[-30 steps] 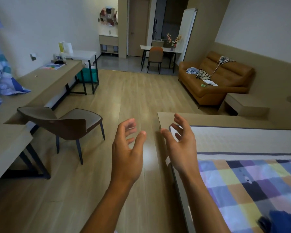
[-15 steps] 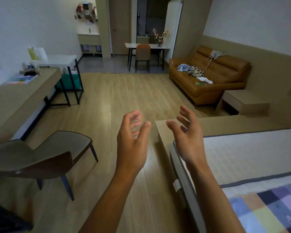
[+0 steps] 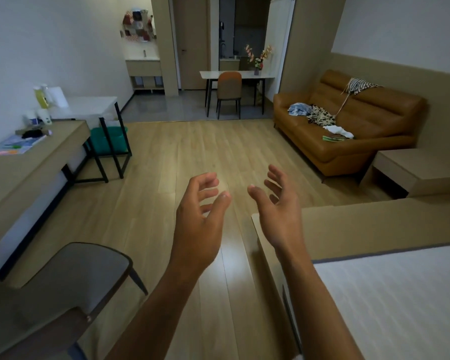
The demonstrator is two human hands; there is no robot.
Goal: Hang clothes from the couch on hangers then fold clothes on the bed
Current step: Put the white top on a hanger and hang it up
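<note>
- Two empty hands are hovering over the floor (image 3: 192, 157); the left hand (image 3: 200, 216) and the right hand (image 3: 278, 214) are both loosely spread, fingers slightly curled, palms facing each other, holding nothing; they are seemingly being carried ready for a pick-up rather than working on anything.
- Several clothes are lying on the couch (image 3: 369, 152), well apart from the hands, across the room to the right; a blue garment (image 3: 298, 109) and a patterned garment (image 3: 320, 116) are touching on the seat; a white garment (image 3: 338, 130) is lying nearer the seat's front edge with a green item (image 3: 333, 138) just beside it; a striped garment (image 3: 360, 85) is draping over the backrest; whether the green item is a hanger I cannot tell.
- Hanging is looking not yet begun; the bed (image 3: 400, 294) is sitting at the lower right, its wooden foot edge running just beside the right forearm.
- Open floor is stretching between the hands and the couch; the chair (image 3: 63, 276) and desk (image 3: 37, 162) are bounding the left; the low side table (image 3: 413, 167) is filling the gap between couch and bed, so the free path is appearing to run straight ahead, then right.
</note>
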